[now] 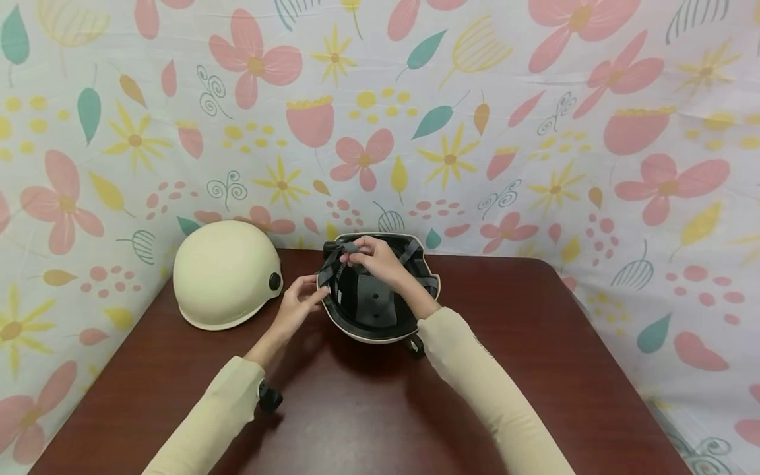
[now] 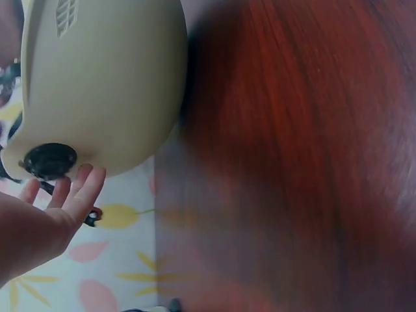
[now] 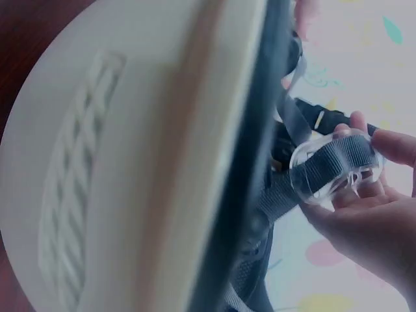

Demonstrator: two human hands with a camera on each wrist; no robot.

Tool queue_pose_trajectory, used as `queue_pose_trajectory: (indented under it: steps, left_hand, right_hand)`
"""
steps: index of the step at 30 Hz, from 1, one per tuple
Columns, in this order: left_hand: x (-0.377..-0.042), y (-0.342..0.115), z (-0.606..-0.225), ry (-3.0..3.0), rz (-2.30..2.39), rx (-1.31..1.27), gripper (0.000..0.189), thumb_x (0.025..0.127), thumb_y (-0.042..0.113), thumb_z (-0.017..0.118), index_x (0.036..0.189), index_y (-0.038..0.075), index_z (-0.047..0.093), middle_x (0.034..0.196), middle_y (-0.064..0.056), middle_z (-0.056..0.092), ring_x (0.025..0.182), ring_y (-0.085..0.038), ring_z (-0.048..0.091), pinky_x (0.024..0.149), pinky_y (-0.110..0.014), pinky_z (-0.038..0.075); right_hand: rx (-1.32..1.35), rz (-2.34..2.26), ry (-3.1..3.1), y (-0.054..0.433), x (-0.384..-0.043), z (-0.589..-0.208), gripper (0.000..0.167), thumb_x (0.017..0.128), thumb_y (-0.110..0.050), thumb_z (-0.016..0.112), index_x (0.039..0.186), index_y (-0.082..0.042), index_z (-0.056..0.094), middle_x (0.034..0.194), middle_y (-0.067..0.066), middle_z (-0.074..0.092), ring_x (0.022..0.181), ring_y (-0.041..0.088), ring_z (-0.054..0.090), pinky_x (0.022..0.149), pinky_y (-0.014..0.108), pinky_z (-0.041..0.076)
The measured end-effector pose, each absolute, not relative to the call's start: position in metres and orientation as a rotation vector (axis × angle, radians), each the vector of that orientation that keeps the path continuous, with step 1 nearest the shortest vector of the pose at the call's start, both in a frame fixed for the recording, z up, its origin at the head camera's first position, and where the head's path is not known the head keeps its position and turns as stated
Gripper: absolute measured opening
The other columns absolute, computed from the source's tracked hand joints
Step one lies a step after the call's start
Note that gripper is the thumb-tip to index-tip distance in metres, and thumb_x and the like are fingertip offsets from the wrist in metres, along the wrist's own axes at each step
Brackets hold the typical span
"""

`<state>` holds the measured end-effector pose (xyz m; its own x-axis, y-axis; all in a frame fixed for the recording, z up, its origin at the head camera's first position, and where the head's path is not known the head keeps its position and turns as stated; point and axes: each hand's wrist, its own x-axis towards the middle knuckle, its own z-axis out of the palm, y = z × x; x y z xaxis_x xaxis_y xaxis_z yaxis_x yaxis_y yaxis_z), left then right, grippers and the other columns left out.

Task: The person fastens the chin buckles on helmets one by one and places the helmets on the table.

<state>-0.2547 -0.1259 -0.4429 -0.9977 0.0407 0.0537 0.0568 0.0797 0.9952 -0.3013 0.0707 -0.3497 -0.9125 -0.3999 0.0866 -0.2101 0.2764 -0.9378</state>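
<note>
Apparently, right hand (image 1: 377, 260) in pinch round strap (image 3: 322, 164).

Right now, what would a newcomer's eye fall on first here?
Probably the upturned helmet near the table's back edge, the left hand at its side and the right hand pinching a grey strap above its dark inside. Next, the second helmet, dome up to the left, and the bright flowered backdrop behind.

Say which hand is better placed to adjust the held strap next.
Probably the right: the right hand grips the strap above the upturned helmet. The left hand is at the helmet's side, perhaps better for steadying it.
</note>
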Motion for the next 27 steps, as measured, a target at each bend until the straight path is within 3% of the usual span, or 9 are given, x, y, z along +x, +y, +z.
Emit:
queue_pose_trajectory:
  steps: [4,7,10,13,16,19,21,23,27]
  left_hand:
    - [-0.260,-0.128,-0.449,-2.213,-2.316,0.050,0.058,0.104,0.043,0.041,0.140,-0.002,0.038,0.136,-0.024,0.050,0.090,-0.004,0.064,0.098,-0.045,0.052]
    - [-0.267,-0.130,-0.452,-2.078,-2.519,0.131,0.072,0.104,0.051,0.029,0.148,-0.004,0.021,0.146,-0.033,0.039,0.108,-0.026,0.065,0.105,-0.050,0.046]
    - [-0.274,-0.130,-0.454,-1.921,-2.716,0.166,0.076,0.104,0.049,0.025,0.154,-0.004,0.001,0.156,-0.034,0.021,0.135,-0.044,0.043,0.114,-0.054,0.033]
    - [-0.279,-0.130,-0.455,-1.822,-2.845,0.172,0.070,0.107,0.039,0.024,0.155,-0.001,-0.006,0.159,-0.032,0.009,0.145,-0.047,0.025,0.119,-0.055,0.023]
    - [-0.283,-0.131,-0.455,-1.818,-2.852,0.215,0.062,0.108,0.029,0.028,0.156,0.001,0.003,0.160,-0.029,0.014,0.135,-0.037,0.045,0.118,-0.050,0.029]
    - [-0.284,-0.132,-0.455,-1.826,-2.806,0.253,0.057,0.107,0.023,0.033,0.157,0.003,0.011,0.159,-0.025,0.021,0.104,-0.017,0.065,0.106,-0.040,0.044]
    - [-0.286,-0.134,-0.454,-1.809,-2.771,0.278,0.057,0.106,0.020,0.037,0.156,0.003,0.016,0.156,-0.023,0.026,0.085,-0.007,0.066,0.093,-0.032,0.051]
    - [-0.286,-0.135,-0.452,-1.784,-2.748,0.290,0.058,0.105,0.018,0.040,0.156,0.004,0.017,0.151,-0.019,0.034,0.079,-0.003,0.066,0.085,-0.027,0.053]
    - [-0.287,-0.139,-0.446,-1.716,-2.705,0.327,0.055,0.103,0.016,0.048,0.152,0.004,0.025,0.118,0.000,0.058,0.077,-0.003,0.068,0.092,-0.031,0.054]
  right_hand:
    - [-0.581,-1.698,2.358,0.078,-0.301,-0.349,0.016,0.099,-0.008,0.054,0.113,-0.001,0.058,0.114,0.022,0.070,0.109,0.036,0.063,0.082,0.025,0.044]
    - [-0.585,-1.691,2.356,0.082,-0.302,-0.351,0.017,0.099,-0.009,0.054,0.113,0.000,0.056,0.113,0.021,0.071,0.110,0.036,0.063,0.083,0.025,0.044]
    - [-0.587,-1.697,2.335,0.084,-0.302,-0.357,0.015,0.097,-0.006,0.055,0.111,0.000,0.056,0.112,0.021,0.072,0.110,0.036,0.064,0.088,0.030,0.050]
    - [-0.605,-1.717,2.298,0.085,-0.303,-0.362,0.012,0.096,-0.002,0.055,0.107,0.002,0.056,0.113,0.024,0.070,0.112,0.041,0.063,0.092,0.038,0.053]
    - [-0.638,-1.729,2.289,0.086,-0.303,-0.366,0.011,0.094,0.002,0.055,0.105,0.005,0.057,0.117,0.027,0.067,0.114,0.044,0.061,0.096,0.039,0.053]
    - [-0.658,-1.735,2.285,0.087,-0.302,-0.368,0.011,0.094,0.004,0.055,0.104,0.006,0.057,0.122,0.029,0.064,0.117,0.044,0.060,0.097,0.038,0.053]
    - [-0.657,-1.723,2.290,0.088,-0.302,-0.368,0.011,0.093,0.004,0.055,0.104,0.006,0.057,0.125,0.029,0.062,0.119,0.043,0.060,0.097,0.036,0.053]
    - [-0.643,-1.701,2.302,0.090,-0.301,-0.368,0.010,0.093,0.003,0.055,0.103,0.004,0.056,0.127,0.029,0.062,0.120,0.042,0.059,0.094,0.034,0.054]
    - [-0.663,-1.689,2.278,0.092,-0.299,-0.368,0.011,0.093,0.004,0.055,0.104,0.007,0.056,0.131,0.028,0.059,0.124,0.043,0.055,0.092,0.034,0.053]
